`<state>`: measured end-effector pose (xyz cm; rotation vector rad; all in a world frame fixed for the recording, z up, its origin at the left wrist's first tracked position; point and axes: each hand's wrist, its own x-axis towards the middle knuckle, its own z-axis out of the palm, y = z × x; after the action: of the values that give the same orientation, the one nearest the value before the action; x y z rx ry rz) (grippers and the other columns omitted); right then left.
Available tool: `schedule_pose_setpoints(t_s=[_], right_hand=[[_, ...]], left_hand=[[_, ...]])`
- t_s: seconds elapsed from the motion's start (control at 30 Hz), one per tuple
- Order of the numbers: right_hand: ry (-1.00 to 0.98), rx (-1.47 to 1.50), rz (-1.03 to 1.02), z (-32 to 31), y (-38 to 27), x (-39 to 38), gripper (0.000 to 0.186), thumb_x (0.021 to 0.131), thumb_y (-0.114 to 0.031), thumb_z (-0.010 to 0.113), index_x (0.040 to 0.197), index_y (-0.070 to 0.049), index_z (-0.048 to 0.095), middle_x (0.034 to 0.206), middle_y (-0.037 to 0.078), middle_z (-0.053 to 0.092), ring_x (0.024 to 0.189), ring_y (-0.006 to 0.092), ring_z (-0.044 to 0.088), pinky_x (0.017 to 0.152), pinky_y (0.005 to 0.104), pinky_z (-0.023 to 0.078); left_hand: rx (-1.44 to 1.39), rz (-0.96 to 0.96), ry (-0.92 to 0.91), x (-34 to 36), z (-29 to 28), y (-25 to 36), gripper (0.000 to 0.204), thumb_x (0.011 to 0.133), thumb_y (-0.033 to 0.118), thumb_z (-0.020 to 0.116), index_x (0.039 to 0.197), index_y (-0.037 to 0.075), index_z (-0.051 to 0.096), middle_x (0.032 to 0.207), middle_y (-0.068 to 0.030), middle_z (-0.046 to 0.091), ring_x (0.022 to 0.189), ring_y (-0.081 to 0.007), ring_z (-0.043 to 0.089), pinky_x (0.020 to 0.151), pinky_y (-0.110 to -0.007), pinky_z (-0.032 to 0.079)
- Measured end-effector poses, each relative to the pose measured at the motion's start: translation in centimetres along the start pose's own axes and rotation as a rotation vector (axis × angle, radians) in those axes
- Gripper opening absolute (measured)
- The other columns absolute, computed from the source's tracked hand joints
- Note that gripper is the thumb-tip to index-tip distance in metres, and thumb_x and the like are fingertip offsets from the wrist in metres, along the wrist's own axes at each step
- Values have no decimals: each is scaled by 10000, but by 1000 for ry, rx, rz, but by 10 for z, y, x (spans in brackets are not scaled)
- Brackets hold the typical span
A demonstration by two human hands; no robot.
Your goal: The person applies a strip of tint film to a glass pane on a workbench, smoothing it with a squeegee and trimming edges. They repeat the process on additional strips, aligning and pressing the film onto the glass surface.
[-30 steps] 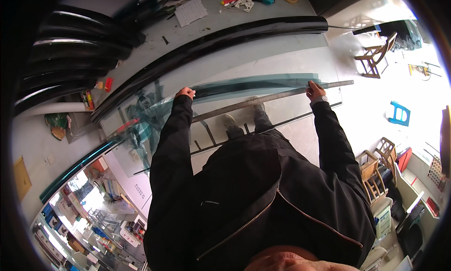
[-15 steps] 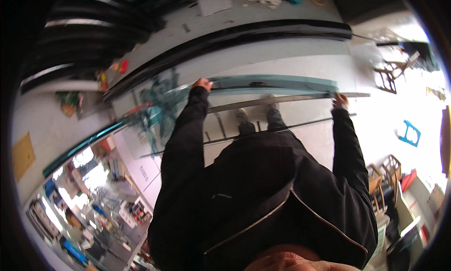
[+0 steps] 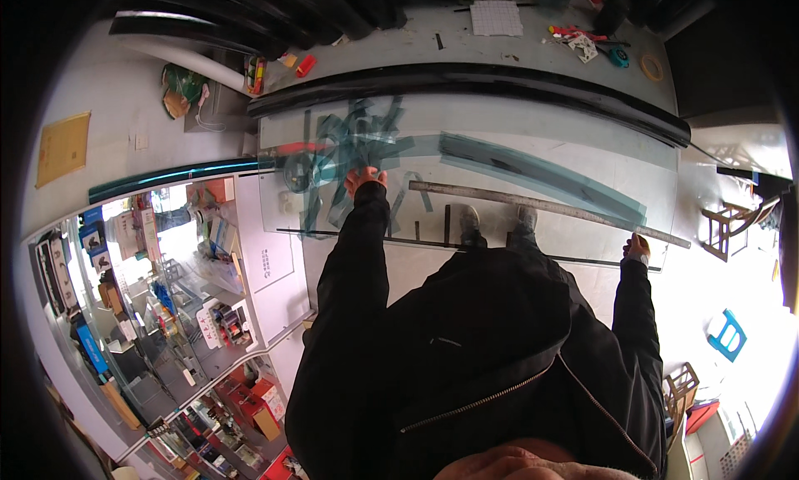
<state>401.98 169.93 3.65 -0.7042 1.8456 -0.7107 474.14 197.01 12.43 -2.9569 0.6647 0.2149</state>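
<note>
I viewed the bench through the head camera, with both of the wearer's black sleeves reaching forward over a clear glass table [image 3: 533,124]. The left hand [image 3: 364,180] was at the near edge of a tangled heap of teal strips [image 3: 366,139] on the left part of the glass, its fingers bent; I could not tell whether they gripped a strip or only rested there. The right hand [image 3: 637,247] was just on the near side of a long metal ruler [image 3: 533,202], close to its right end, fingers drawn together; I could not make out whether they pinched anything. The ruler lay slantwise, its left end farther from the wearer than its right. Just beyond it, on the right half of the glass, I recorded a long band of overlapping teal film [image 3: 541,174], running roughly the same way. The wearer's two shoes [image 3: 470,222] showed through the glass. A long black roll [image 3: 483,82] lay along the far side. Past that roll, on a grey surface, I logged a white gridded sheet [image 3: 496,18], a teal tape measure [image 3: 618,57] and a yellow tape ring [image 3: 652,68]. A blue stool [image 3: 727,336] stood at right, well apart from the table.
</note>
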Motion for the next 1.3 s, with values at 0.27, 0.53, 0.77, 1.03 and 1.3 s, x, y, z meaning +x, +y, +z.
schedule_pose_setpoints(t_s=[0.27,0.53,0.77,1.03,1.3], right_hand=[[-95,-95,-13,39,-38,-43,271,919,-213,610,1116,-27,620,771,78,644,534,155,576,441,277,423],[-172,-109,-53,52,-55,-72,273,916,-214,609,1117,-30,617,777,79,642,553,156,585,455,276,432],[-160,-170,-61,27,-53,-93,276,918,-212,603,1123,-26,607,793,84,646,561,161,594,460,279,446],[-200,-119,-57,39,-56,-107,264,904,-197,619,1090,-10,611,775,92,631,549,159,583,443,278,433],[-655,-104,-94,122,-67,-136,204,917,-232,629,1037,-67,635,801,83,646,590,157,605,498,284,479]], left_hand=[[-59,-30,-262,17,29,-22,512,832,450,642,1238,141,597,1469,-108,385,1375,-336,295,1087,-427,323],[27,-66,19,37,23,-49,417,849,416,582,1186,179,645,1514,-101,291,1398,-383,219,1088,-518,271],[70,-51,-163,75,20,-73,427,872,392,556,1255,207,596,1441,-58,408,1370,-339,283,1093,-506,246],[-363,281,142,99,4,-65,242,857,221,622,1086,148,651,1131,-122,619,1049,-314,574,888,-426,472],[-914,566,326,23,-117,36,323,842,155,682,1158,129,621,979,-117,661,831,-281,645,736,-370,526]])
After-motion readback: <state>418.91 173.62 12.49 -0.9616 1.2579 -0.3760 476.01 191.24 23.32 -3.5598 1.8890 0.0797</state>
